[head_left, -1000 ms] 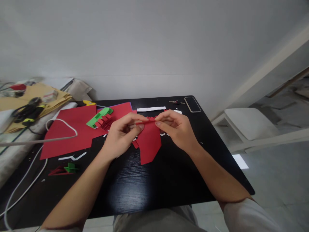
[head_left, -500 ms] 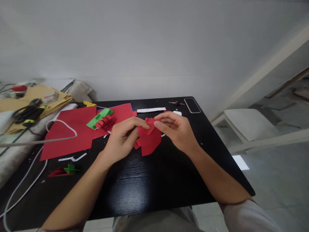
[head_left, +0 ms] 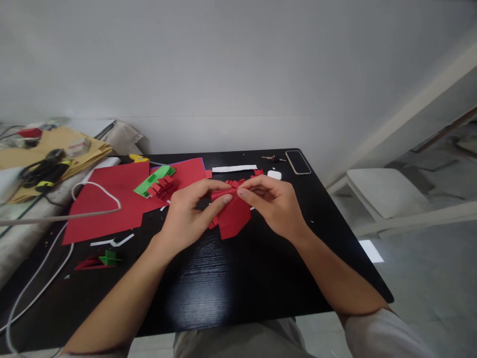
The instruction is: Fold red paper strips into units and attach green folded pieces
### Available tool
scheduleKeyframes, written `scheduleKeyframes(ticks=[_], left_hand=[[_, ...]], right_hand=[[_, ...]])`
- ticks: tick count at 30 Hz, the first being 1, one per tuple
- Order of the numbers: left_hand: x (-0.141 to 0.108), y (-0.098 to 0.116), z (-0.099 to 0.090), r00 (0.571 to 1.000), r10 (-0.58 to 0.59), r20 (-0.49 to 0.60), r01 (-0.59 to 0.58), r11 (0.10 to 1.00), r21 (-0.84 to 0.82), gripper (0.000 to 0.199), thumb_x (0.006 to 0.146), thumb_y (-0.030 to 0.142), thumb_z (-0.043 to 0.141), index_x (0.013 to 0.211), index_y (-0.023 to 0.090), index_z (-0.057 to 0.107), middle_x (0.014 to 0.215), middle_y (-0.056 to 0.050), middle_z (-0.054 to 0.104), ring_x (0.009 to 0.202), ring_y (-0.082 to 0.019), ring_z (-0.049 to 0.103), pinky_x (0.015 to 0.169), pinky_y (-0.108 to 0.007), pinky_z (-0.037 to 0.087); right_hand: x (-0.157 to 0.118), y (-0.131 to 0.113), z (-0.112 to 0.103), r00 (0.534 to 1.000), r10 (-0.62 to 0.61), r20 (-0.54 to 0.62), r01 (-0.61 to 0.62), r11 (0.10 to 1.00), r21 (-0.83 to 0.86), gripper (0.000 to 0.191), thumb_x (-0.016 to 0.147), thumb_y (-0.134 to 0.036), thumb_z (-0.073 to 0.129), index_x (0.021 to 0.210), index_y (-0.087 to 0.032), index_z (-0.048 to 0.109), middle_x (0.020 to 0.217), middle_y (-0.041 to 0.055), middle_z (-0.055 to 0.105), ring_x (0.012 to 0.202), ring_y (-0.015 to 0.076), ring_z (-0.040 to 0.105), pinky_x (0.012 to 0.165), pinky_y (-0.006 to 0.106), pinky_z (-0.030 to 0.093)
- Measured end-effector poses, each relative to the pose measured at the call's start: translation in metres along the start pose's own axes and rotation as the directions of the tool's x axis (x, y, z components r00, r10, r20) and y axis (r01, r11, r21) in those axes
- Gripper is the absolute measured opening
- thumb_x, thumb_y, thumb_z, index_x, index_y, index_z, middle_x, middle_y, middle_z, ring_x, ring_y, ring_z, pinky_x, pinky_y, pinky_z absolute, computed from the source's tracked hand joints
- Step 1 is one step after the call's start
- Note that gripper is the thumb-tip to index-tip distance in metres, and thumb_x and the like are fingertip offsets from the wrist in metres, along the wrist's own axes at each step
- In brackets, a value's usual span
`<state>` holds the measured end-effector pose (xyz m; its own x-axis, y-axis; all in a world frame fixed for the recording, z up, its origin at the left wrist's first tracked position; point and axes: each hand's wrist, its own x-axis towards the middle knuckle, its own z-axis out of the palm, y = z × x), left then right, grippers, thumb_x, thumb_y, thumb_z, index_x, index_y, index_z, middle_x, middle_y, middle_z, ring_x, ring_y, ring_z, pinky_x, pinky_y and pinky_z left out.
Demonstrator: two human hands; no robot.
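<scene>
A folded red paper piece point(head_left: 234, 217) hangs between my hands above the black table point(head_left: 261, 278). My left hand point(head_left: 194, 211) pinches its upper left edge, thumb in front and fingers behind. At the upper right edge, my right hand point(head_left: 274, 201) grips the same piece between thumb and fingertips. Small red folded bits show just behind the fingertips, partly hidden. To the left lie a red pleated piece point(head_left: 163, 188) and a green pleated piece point(head_left: 153, 181).
Large red sheets point(head_left: 112, 204) cover the table's left part. A white strip point(head_left: 234, 169), keys point(head_left: 274, 159), a white case point(head_left: 275, 175) and a phone point(head_left: 298, 162) lie at the back. White cables point(head_left: 48, 283) and a red-green paper piece point(head_left: 108, 258) are at left.
My left thumb has moved up onto the paper's front near the top edge, and the flap there now lies differently. My right hand has barely shifted.
</scene>
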<state>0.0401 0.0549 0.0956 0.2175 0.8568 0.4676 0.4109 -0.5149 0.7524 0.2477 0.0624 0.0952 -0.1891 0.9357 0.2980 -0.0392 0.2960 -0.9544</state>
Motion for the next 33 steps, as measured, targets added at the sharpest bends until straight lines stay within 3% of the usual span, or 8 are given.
scheduleKeyframes(ticks=[5,9,17,29,33], left_hand=[[0.0005,0.0017,-0.0023,0.996,-0.087,0.005,0.086,0.987,-0.139,0.015,0.091,0.036,0.077,0.098,0.022,0.077,0.089,-0.003,0.077,0.076,-0.015,0.068,0.067,-0.026,0.052],[0.0012,0.0013,-0.0037,0.99,-0.138,0.022,0.14,0.966,-0.22,0.015,0.089,0.035,0.08,0.094,0.021,0.077,0.088,-0.003,0.076,0.076,-0.015,0.067,0.069,-0.026,0.053],[0.0022,0.0042,-0.0025,0.987,-0.161,0.01,0.159,0.961,-0.228,0.017,0.088,0.038,0.08,0.094,0.022,0.079,0.086,-0.003,0.078,0.074,-0.014,0.068,0.067,-0.025,0.052],[0.0052,0.0062,-0.0012,0.976,-0.214,0.033,0.215,0.941,-0.261,0.018,0.086,0.037,0.081,0.085,0.019,0.079,0.072,-0.002,0.074,0.059,-0.012,0.061,0.053,-0.023,0.046],[0.0057,0.0045,-0.0008,0.965,-0.253,0.067,0.262,0.917,-0.301,0.019,0.084,0.037,0.083,0.089,0.019,0.08,0.075,-0.003,0.076,0.062,-0.013,0.064,0.055,-0.024,0.049]], right_hand=[[-0.0004,-0.0019,0.0002,0.999,-0.029,0.016,0.03,0.999,-0.018,0.016,0.087,-0.038,0.083,0.092,-0.023,0.079,0.091,0.0024,0.081,0.086,0.0182,0.077,0.082,0.031,0.065],[-0.0011,-0.0023,0.001,0.999,-0.052,0.005,0.052,0.997,-0.063,0.016,0.087,-0.039,0.083,0.092,-0.024,0.079,0.092,0.0031,0.081,0.086,0.0191,0.077,0.079,0.033,0.065],[-0.0017,-0.0007,0.0018,0.997,-0.079,-0.023,0.077,0.995,-0.07,0.013,0.088,-0.037,0.082,0.093,-0.025,0.079,0.092,0.0019,0.081,0.086,0.0185,0.077,0.081,0.033,0.065],[0.0019,0.0008,0.0,0.996,0.089,0.032,-0.09,0.995,0.052,0.024,0.084,-0.045,0.084,0.09,-0.022,0.079,0.087,0.0035,0.081,0.082,0.019,0.077,0.074,0.031,0.065],[0.0035,0.0011,-0.0005,0.995,0.096,0.022,-0.097,0.994,0.045,0.025,0.084,-0.045,0.084,0.09,-0.022,0.079,0.087,0.0035,0.081,0.083,0.0195,0.077,0.076,0.032,0.065]])
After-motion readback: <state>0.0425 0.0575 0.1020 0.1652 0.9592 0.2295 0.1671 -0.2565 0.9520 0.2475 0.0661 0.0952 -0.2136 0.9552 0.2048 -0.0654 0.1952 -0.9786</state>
